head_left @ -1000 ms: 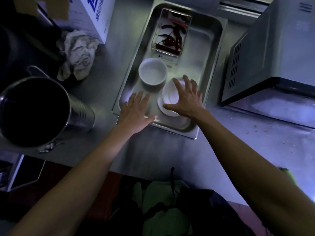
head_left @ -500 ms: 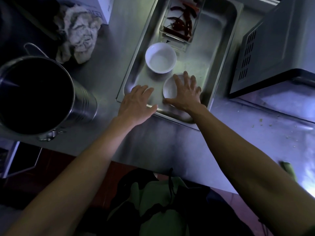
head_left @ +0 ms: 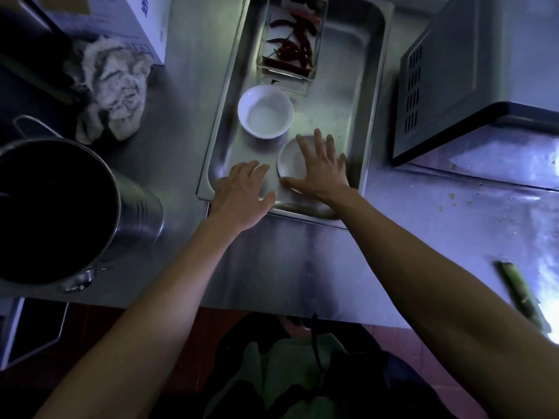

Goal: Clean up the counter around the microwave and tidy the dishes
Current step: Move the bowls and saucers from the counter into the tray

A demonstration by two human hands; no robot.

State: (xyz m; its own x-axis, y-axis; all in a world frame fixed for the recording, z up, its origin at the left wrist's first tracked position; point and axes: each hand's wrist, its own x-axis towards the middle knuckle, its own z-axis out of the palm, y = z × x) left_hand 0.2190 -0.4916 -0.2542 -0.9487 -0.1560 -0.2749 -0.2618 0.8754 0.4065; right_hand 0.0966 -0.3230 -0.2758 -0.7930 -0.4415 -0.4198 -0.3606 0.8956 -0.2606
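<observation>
Small white dish [head_left: 289, 160] under flat right hand [head_left: 320, 173], flat left hand [head_left: 242, 195] beside, in tray [head_left: 367, 116]

A working kitchen: steel counter [head_left: 287, 267], stockpot [head_left: 60, 207], microwave [head_left: 484, 71].

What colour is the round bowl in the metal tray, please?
The round bowl is white, seen best in the head view.
</observation>
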